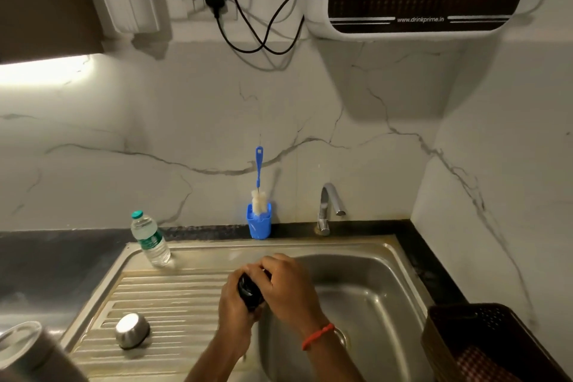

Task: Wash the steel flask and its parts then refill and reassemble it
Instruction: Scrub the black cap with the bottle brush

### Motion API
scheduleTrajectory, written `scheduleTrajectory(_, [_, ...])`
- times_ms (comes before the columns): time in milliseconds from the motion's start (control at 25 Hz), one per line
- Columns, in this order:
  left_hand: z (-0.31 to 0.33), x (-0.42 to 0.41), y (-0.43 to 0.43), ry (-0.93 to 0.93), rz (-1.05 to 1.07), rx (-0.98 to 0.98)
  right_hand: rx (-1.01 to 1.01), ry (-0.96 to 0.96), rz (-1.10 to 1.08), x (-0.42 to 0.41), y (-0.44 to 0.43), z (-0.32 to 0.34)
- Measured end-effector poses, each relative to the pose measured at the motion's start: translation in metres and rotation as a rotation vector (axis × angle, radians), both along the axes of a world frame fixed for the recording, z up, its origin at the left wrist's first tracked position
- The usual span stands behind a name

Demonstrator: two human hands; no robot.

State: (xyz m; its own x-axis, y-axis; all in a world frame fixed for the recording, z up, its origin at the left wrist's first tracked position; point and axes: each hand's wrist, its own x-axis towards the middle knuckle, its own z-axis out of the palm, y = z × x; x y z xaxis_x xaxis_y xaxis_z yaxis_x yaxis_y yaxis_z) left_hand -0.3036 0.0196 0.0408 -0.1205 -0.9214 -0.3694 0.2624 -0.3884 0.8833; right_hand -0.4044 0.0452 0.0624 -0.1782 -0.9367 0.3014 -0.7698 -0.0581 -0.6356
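Low in the middle, the left hand (233, 307) and right hand (290, 287) are both curling around the black flask part (248, 291), holding it over the sink (376, 298) — probably so drips land inside — while the steel cap (132, 330) is sitting lower left.

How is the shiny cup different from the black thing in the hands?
The steel cup is silvery; the black part is dark. The steel cup sits alone, upside down, on the draining board; the black part is gripped by the left hand and right hand. Both look rounded.
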Motion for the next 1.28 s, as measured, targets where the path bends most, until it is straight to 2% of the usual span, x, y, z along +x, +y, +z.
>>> scheduleTrajectory(160, [-0.005,-0.006,-0.009,-0.058,-0.07,-0.018,0.018,-0.119,-0.021,-0.004,0.005,-0.007])
scheduleTrajectory(480, [-0.013,-0.01,-0.029,-0.075,-0.208,-0.098,0.071,-0.167,-0.004,-0.025,-0.006,-0.002])
scheduleTrajectory(640, [-0.014,-0.01,-0.046,-0.032,-0.208,-0.111,0.02,-0.184,-0.057,-0.031,-0.018,-0.004])
scheduleTrajectory(1000, [-0.008,-0.01,-0.094,0.038,-0.2,-0.113,0.095,-0.189,-0.005,-0.041,-0.074,-0.019])
scheduleTrajectory(1160, [-0.016,-0.009,-0.123,0.001,-0.2,-0.087,0.121,-0.187,0.024,-0.044,-0.108,-0.032])
scheduleTrajectory(1280, [-0.026,-0.007,-0.14,-0.034,-0.201,-0.055,0.176,-0.274,0.061,-0.053,-0.129,-0.045])
